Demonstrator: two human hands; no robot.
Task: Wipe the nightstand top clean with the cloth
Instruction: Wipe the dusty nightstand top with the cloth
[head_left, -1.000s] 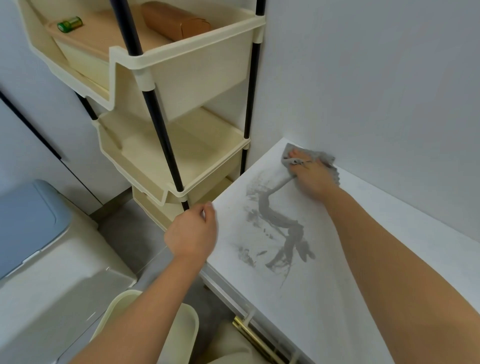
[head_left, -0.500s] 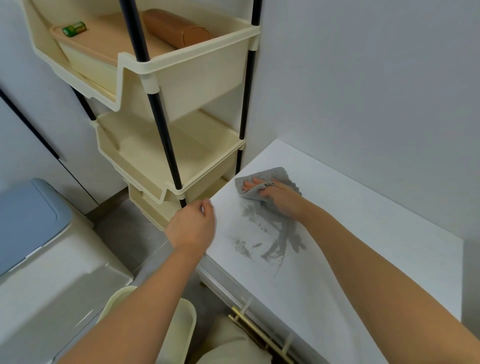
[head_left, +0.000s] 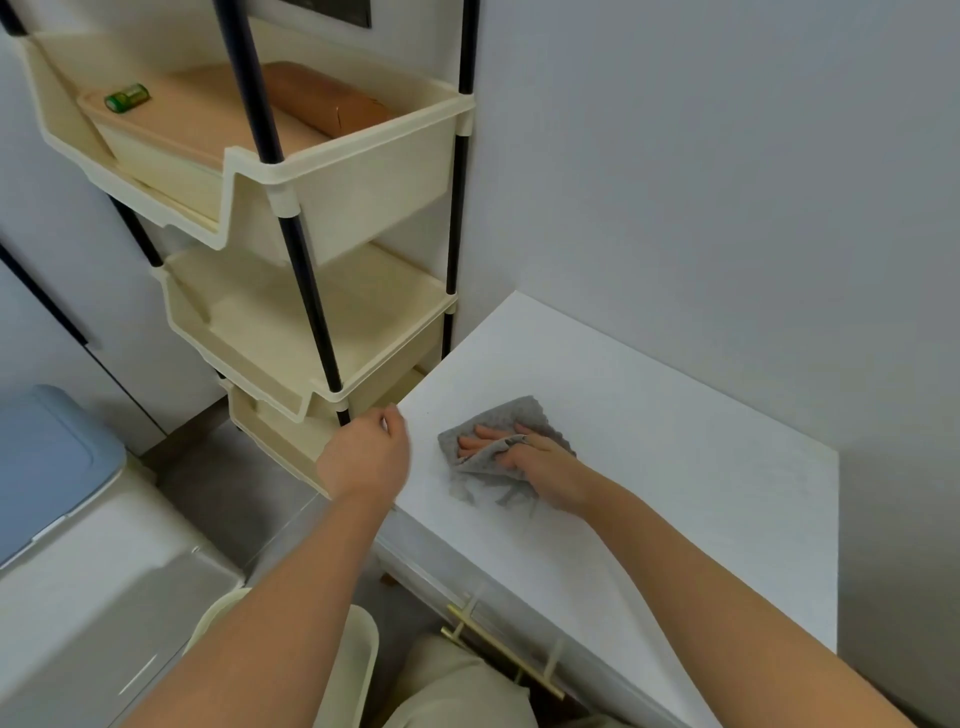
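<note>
Nearest of all, a knee in beige cloth (head_left: 457, 686) shows at the bottom edge, just beside a brass drawer handle (head_left: 501, 657) on the nightstand's front, with a cream bin (head_left: 358, 660) to its left. Both bare forearms reach up from the lower corners. The left hand (head_left: 366, 457) hangs at the nightstand's left edge, fingers curled loosely inward around nothing, knuckles up, with the thumb side toward the white top; whether it touches the edge cannot be told. The right hand (head_left: 535, 462) lies palm down on the nightstand top (head_left: 649, 467), pressing the grey cloth (head_left: 493, 441) flat against the surface. Its fingers (head_left: 475, 441) are spread narrowly and point left, and a fold of the cloth wraps up over them, so the hand grips part of the rag while resting on the rest. The cloth sits near the top's left edge, well apart from the back wall and a little way from the left hand. A faint grey smear (head_left: 511, 496) marks the surface just in front of the cloth, under the right wrist. Farther left stands a cream tiered rack (head_left: 363, 192) on black poles, its lower bin just beside the left hand. In its highest visible bin lie a small green cylinder (head_left: 127, 97) and a brown oblong package (head_left: 322, 104).
</note>
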